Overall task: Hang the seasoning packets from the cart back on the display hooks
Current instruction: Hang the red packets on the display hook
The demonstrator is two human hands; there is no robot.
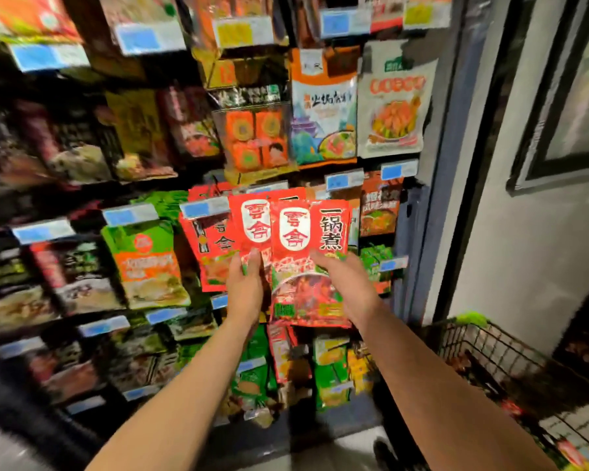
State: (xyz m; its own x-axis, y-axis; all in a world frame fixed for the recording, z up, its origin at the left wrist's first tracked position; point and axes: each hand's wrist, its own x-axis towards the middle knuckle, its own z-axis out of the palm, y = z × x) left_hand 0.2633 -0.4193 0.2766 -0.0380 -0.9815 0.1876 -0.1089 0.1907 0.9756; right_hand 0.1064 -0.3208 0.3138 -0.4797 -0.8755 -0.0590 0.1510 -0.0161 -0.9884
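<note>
Packets: two red seasoning packets held up against the display, side by side and overlapping at their inner edges; the left packet [252, 226] sits a little higher, the right packet [306, 263] is larger in view and reaches lower.
Left hand: left hand [245, 287] grips the lower part of the left packet, fingers [252, 261] laid up its front, thumb hidden behind.
Right hand: right hand [346, 280] holds the right packet at its right edge, fingers curled round behind it (fingertips out of sight).
Hung packets: more red packets [215, 246] of the same kind hang just behind and left of the held ones, under a blue price tag [204, 208].
Display: rows of hanging packets fill the rack [419, 232]; a green and orange packet [147, 263] hangs to the left, an orange and white one [323, 107] and a pale one [393, 100] hang above, green packets [330, 372] below. The left side is blurred.
Cart: black wire cart [497, 351] stands at lower right, near the right forearm, with a green handle grip [471, 317]; red packets [568, 450] lie in it (details too blurred to tell).
Wall: pale wall [510, 249] to the right of the rack.
</note>
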